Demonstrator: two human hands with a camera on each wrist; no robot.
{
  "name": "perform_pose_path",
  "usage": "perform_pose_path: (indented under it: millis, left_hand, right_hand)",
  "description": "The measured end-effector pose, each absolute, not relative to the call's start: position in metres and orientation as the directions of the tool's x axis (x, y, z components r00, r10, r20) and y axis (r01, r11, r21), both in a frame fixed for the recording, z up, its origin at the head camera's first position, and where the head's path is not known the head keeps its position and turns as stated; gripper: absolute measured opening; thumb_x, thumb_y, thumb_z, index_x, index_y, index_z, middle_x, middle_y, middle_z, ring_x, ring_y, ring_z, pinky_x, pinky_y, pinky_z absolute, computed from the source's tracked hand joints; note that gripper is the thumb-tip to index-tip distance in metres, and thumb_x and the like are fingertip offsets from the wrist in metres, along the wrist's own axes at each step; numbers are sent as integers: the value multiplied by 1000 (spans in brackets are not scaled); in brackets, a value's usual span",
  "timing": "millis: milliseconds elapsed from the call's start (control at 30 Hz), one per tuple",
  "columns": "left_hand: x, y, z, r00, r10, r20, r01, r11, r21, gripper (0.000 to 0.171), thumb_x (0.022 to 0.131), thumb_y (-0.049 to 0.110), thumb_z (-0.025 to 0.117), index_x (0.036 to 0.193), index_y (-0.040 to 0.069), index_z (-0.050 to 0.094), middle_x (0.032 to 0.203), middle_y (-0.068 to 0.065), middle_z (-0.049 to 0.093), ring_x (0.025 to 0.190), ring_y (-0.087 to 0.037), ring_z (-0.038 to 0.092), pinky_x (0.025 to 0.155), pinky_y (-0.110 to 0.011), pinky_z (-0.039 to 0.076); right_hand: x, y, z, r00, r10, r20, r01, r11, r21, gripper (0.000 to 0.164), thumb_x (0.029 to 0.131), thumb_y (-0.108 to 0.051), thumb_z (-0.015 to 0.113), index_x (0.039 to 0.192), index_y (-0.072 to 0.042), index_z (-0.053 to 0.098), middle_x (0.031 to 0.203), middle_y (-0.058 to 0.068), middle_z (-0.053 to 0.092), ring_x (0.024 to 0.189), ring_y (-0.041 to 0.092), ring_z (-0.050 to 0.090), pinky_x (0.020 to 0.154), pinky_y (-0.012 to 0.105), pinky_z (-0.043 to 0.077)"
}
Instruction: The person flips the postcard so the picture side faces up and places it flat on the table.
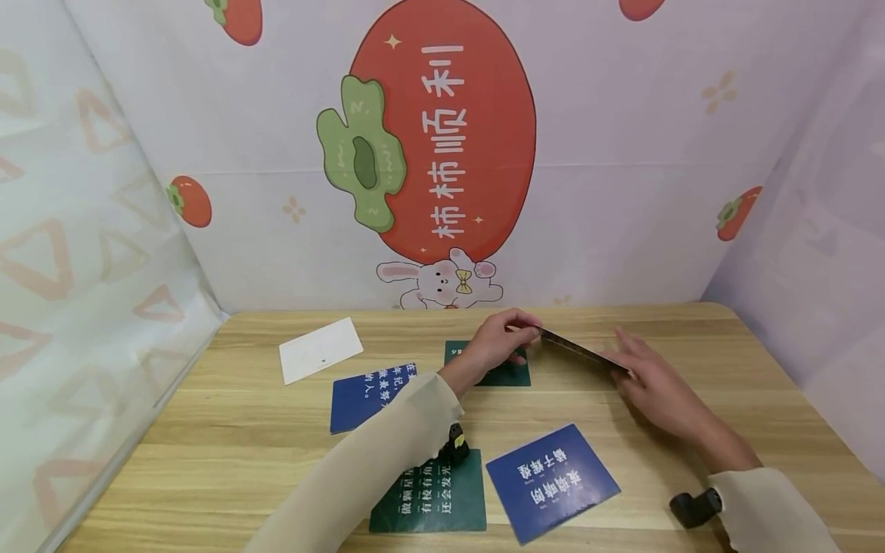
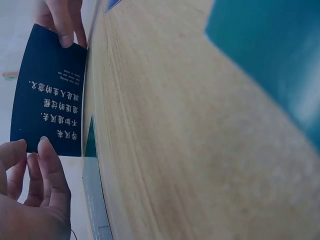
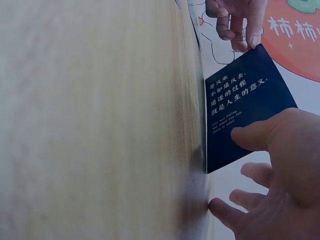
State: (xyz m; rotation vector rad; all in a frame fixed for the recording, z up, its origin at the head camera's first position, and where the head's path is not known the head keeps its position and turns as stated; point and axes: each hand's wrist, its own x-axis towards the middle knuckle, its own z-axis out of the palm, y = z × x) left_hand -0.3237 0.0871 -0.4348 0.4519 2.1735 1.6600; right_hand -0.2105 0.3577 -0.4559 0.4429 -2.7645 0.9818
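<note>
Cards lie scattered across a wooden bench (image 1: 207,430) as a person holds one dark navy card (image 1: 577,350) clear of the surface, tilted, between both hands. The left hand (image 1: 499,342) pinches the card's far edge with curled fingers (image 2: 52,172), while the right hand (image 1: 657,384) supports the near end, its thumb (image 3: 255,136) lying on the printed face and its other fingers spread loosely beneath; whether they press the back cannot be told from these views. White Chinese lettering shows on the card in both wrist views.

Five other cards rest flat on the bench: a white card (image 1: 320,349) at the far left, a blue card (image 1: 369,395) beside it, a dark green card (image 1: 499,369) partly hidden under the left hand, a second green card (image 1: 430,495) near the front edge under the left sleeve, and a tilted blue card (image 1: 551,480) just beside that. The lifted card hangs just right of the far green card, touching none of the others.

Judging by the layout, the handling appears to be midway: one card is up and in hand, not yet set anywhere, and the five on the bench lie spread, unstacked and ungathered. A persimmon-print backdrop (image 1: 442,130) closes off the rear.
</note>
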Motion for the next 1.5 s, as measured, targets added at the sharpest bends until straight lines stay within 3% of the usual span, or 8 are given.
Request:
perform_pose_path:
  millis: [100, 233, 367, 467, 567, 700, 833, 1500]
  left_hand:
    - [-324, 87, -434, -884, 459, -84, 35, 246, 969, 17, 108, 22, 70, 123, 17, 77, 116, -2, 73, 106, -25, 72, 72, -28, 66]
    - [-324, 88, -434, -888, 453, -78, 39, 242, 969, 17, 108, 22, 70, 123, 17, 76, 117, -2, 72, 109, -25, 71, 74, -28, 66]
    - [-324, 87, -434, -887, 455, -79, 36, 239, 970, 18, 109, 22, 69, 125, 16, 75, 116, -3, 70, 107, -24, 68, 74, -28, 66]
    - [-324, 87, -433, -885, 457, -84, 31, 239, 971, 18, 110, 22, 68, 126, 17, 73, 115, -3, 70, 108, -24, 68, 75, -27, 66]
    - [-324, 87, -433, -885, 458, -86, 31, 240, 970, 18, 110, 24, 67, 127, 18, 72, 114, -2, 70, 108, -23, 68, 76, -27, 66]
    - [-324, 88, -434, -884, 460, -83, 34, 241, 970, 18, 111, 23, 66, 126, 18, 71, 112, -2, 70, 106, -23, 69, 75, -27, 66]
    - [-323, 89, -436, -884, 459, -92, 23, 238, 971, 18, 111, 22, 66, 128, 17, 70, 109, -2, 71, 98, -17, 71, 73, -28, 66]
    - [-322, 88, -437, -834, 531, -150, -26, 234, 972, 27, 110, 21, 67, 138, 20, 66, 104, -3, 73, 84, -13, 71, 67, -29, 65]
  right_hand:
    - [-212, 359, -456, -934, -190, 301, -336, 749, -571, 30, 102, 6, 65, 131, 9, 71, 167, 40, 33, 148, 69, 36, 116, 81, 33]
    - [-213, 360, -456, -939, -130, 319, -300, 763, -572, 14, 105, 1, 64, 107, 5, 77, 164, 34, 44, 145, 59, 48, 106, 56, 47]
    - [-212, 359, -455, -938, -50, 343, -258, 761, -596, 12, 106, 0, 63, 108, 5, 74, 146, 30, 61, 130, 51, 62, 96, 50, 53]
    - [-211, 357, -454, -937, -9, 349, -235, 755, -612, 23, 107, 0, 62, 129, 5, 69, 130, 29, 67, 117, 49, 68, 94, 63, 58]
    - [-211, 356, -454, -941, 11, 337, -215, 750, -625, 26, 109, -3, 59, 134, 3, 65, 125, 29, 70, 111, 47, 70, 92, 65, 59]
    - [-211, 356, -453, -945, 27, 325, -197, 746, -636, 47, 109, -3, 60, 155, -3, 52, 123, 29, 69, 104, 42, 71, 83, 42, 63]
    - [-211, 356, -452, -943, 28, 331, -202, 741, -640, 73, 105, 2, 64, 170, -9, 33, 121, 29, 66, 98, 37, 71, 73, 15, 52]
    - [-211, 358, -453, -933, 26, 360, -229, 729, -646, 93, 99, 12, 67, 175, -15, 21, 154, 37, 48, 103, 43, 68, 73, 6, 47]
